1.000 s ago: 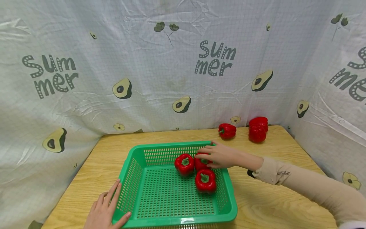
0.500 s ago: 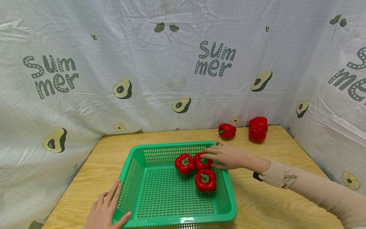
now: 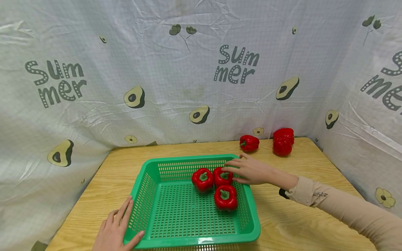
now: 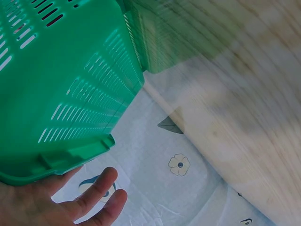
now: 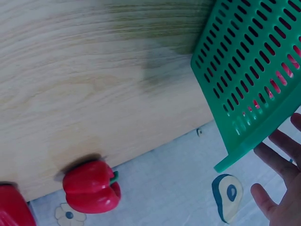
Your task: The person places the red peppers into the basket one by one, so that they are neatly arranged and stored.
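Note:
A green plastic basket (image 3: 188,242) holds three red bell peppers near its right side: one at the back left (image 3: 198,183), one in the back right corner (image 3: 218,180) and one in front (image 3: 226,204). My left hand (image 3: 113,228) rests on the basket's left rim, fingers extended and thumb apart. Over the right rim is my right hand (image 3: 251,171), its loosely bent fingers just above and beside the corner pepper. Nothing is held in it. The right wrist view shows those fingers (image 5: 277,162) by the basket's rim (image 5: 244,153).
Outside the basket, a single red pepper (image 3: 249,143) lies at the table's back edge. Farther right, two more peppers (image 3: 282,145) sit close together. The wooden table (image 3: 282,216) meets a white printed cloth (image 3: 163,104) behind and along the sides.
My right hand has drawn back a little to the right, uncovering more of the corner pepper. The left hand, basket and peppers stay where they were.

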The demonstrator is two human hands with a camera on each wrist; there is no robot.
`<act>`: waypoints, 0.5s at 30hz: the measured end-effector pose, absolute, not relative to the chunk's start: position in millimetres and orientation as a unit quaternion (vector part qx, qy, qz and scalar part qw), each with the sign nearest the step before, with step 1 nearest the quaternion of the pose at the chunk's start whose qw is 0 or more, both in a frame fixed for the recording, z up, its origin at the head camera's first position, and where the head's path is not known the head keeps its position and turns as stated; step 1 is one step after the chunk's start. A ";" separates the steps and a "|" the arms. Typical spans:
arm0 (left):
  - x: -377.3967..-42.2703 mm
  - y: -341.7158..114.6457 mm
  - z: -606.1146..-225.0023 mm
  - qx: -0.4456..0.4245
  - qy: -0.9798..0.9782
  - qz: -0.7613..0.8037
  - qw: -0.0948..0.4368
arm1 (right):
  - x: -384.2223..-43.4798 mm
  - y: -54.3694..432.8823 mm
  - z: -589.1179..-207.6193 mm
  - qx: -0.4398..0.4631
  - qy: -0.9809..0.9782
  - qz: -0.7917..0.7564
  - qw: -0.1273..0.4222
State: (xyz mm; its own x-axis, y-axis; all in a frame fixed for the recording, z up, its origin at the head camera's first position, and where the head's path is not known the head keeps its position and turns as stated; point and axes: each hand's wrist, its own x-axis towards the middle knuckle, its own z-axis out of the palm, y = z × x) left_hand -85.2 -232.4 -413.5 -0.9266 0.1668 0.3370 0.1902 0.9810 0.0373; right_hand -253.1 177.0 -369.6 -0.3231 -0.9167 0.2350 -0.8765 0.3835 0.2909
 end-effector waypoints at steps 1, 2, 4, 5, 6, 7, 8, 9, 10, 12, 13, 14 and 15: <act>-85.4 -232.3 -413.3 -0.090 -0.981 -0.035 0.167 | -253.8 177.4 -370.6 0.553 -0.809 -0.056 0.191; -85.8 -232.2 -413.1 -0.089 -0.982 -0.034 0.165 | -254.3 177.7 -371.0 0.554 -0.808 -0.052 0.194; -86.8 -231.9 -412.8 -0.088 -0.982 -0.036 0.163 | -255.7 178.4 -371.8 0.552 -0.808 -0.049 0.199; -87.6 -231.7 -412.7 -0.089 -0.982 -0.037 0.163 | -256.6 178.6 -372.2 0.551 -0.809 -0.047 0.198; -88.4 -231.3 -412.5 -0.089 -0.981 -0.040 0.165 | -257.4 178.8 -372.2 0.549 -0.810 -0.049 0.198; -89.4 -230.7 -412.2 -0.091 -0.981 -0.042 0.167 | -258.4 179.3 -372.3 0.548 -0.812 -0.050 0.197; -90.4 -230.1 -411.9 -0.093 -0.980 -0.046 0.170 | -259.1 179.8 -371.9 0.545 -0.815 -0.048 0.191; -91.4 -229.5 -411.5 -0.096 -0.979 -0.050 0.172 | -260.1 180.3 -371.7 0.542 -0.817 -0.052 0.189; -92.4 -228.9 -411.2 -0.098 -0.979 -0.053 0.173 | -261.3 180.9 -371.7 0.539 -0.819 -0.056 0.186; -94.1 -227.8 -410.9 -0.101 -0.978 -0.056 0.174 | -263.6 182.3 -371.7 0.532 -0.825 -0.062 0.179; -95.2 -227.3 -410.6 -0.103 -0.978 -0.055 0.175 | -264.9 183.1 -371.8 0.528 -0.828 -0.064 0.175; -96.3 -226.8 -410.5 -0.105 -0.977 -0.055 0.176 | -266.2 183.9 -371.8 0.524 -0.832 -0.065 0.172; -97.5 -226.4 -410.5 -0.108 -0.977 -0.055 0.178 | -267.5 184.8 -371.9 0.520 -0.835 -0.066 0.170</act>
State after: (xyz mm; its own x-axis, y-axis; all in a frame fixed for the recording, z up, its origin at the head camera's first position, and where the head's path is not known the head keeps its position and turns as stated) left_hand -97.5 -226.4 -410.5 -0.9133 0.1907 0.3599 0.2296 0.9709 0.0682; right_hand -267.5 184.8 -371.9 -0.4023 -0.8899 0.2152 -0.8452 0.4513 0.2864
